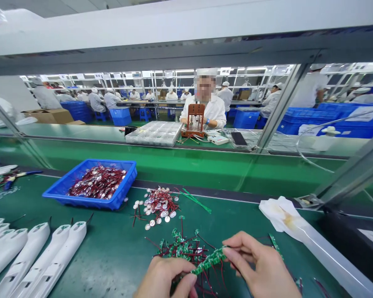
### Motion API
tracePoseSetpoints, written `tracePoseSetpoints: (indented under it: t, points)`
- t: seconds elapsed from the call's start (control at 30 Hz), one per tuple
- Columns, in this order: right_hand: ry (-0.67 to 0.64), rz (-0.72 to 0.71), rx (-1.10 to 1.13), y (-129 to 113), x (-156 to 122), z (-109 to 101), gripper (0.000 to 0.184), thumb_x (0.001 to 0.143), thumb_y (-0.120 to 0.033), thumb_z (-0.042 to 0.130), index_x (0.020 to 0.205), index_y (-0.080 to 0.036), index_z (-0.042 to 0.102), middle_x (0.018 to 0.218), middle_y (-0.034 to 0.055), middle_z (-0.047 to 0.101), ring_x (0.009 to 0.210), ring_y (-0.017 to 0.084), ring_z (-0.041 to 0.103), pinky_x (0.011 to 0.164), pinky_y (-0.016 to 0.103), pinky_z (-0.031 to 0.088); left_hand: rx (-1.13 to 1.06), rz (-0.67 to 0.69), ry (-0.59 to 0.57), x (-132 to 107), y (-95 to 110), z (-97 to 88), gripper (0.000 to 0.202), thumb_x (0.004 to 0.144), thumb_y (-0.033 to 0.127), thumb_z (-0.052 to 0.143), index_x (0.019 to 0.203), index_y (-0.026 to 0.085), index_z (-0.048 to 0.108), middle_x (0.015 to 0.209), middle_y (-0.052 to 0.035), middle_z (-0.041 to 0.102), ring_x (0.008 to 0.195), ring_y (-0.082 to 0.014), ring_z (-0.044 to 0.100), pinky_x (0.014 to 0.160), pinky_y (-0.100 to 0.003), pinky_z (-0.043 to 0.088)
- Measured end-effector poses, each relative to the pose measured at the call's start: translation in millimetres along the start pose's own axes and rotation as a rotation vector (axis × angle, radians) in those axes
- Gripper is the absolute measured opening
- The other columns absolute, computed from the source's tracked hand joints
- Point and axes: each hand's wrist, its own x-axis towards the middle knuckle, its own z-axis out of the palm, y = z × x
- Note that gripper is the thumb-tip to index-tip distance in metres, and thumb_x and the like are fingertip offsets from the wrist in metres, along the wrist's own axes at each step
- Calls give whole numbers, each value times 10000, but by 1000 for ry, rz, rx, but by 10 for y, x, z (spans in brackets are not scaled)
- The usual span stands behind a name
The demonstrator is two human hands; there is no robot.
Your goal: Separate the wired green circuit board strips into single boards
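Between my two hands is a strip of small green circuit boards (211, 259), slanting up to the right, with dark red wires hanging below it. My left hand (170, 278) pinches its lower left end, and my right hand (257, 265) pinches the upper right end. Just behind and under the strip lies a loose pile of small green boards with red wires (177, 245). Farther back sits a heap of round silver discs with red wires (161, 205). Two thin green strips (195, 199) lie crossed beside that heap.
A blue tray (54, 193) full of wired discs stands at the back left. Several white plastic housings (65, 252) lie at the left. A translucent tube (326, 252) runs along the right, beside a metal post (345, 174). Across the line a person in white (216, 108) sits.
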Motion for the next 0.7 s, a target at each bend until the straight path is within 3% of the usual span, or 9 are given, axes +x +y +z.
tracePoseSetpoints:
  t: [0.17,0.23,0.27,0.37,0.43,0.53,0.63,0.7]
  points:
    - [388,-450,-398,84,15,257,212,845,-265,427,690,-181,545,605,-41,567,517,35,542,478,100,404,35,-69,79,42,-59,77,297,800,223,404,729,117,673,690,-41,703,573,-66,601,575,-112,394]
    - [504,-509,-486,97,71,304,282,866,-250,375,644,-170,528,552,-34,538,469,39,516,440,116,383,-2,-91,82,45,-119,101,275,786,220,425,743,111,675,687,-52,704,602,-80,616,588,-117,404]
    - [499,-505,-483,106,104,314,304,872,-255,362,634,-166,529,536,-33,535,451,38,509,422,114,376,-31,-97,86,41,-151,106,266,781,219,435,752,104,673,689,-60,704,609,-81,616,590,-116,406]
    - [286,-447,-367,131,184,300,343,880,-306,360,683,-176,608,601,-25,597,509,32,559,463,79,416,-177,-120,75,13,-232,89,269,782,238,432,779,80,650,701,-84,701,510,-51,554,490,-103,366]
    - [174,-390,-304,122,203,278,382,876,-372,354,740,-207,670,765,3,641,676,60,612,614,105,479,-235,-130,58,-14,-257,59,266,780,251,434,778,77,636,706,-83,698,449,-29,483,433,-98,318]
    - [23,-249,-191,34,174,255,382,852,-440,370,844,-225,686,934,30,624,866,109,597,785,188,481,-194,-112,60,-57,-241,8,276,785,265,429,771,83,636,704,-71,695,448,-23,452,433,-102,304]
    - [-194,-69,-63,-86,119,255,280,784,-392,483,886,-185,642,778,14,613,726,81,575,685,144,460,-134,-108,66,-83,-188,-29,316,801,282,397,778,91,647,711,-67,698,471,-36,486,454,-112,321]
    - [-257,7,-54,-124,93,269,214,750,-341,518,823,-162,610,689,-3,583,653,66,542,612,126,426,-80,-117,74,-90,-156,-37,333,809,293,386,784,100,656,716,-62,701,493,-47,522,479,-119,341]
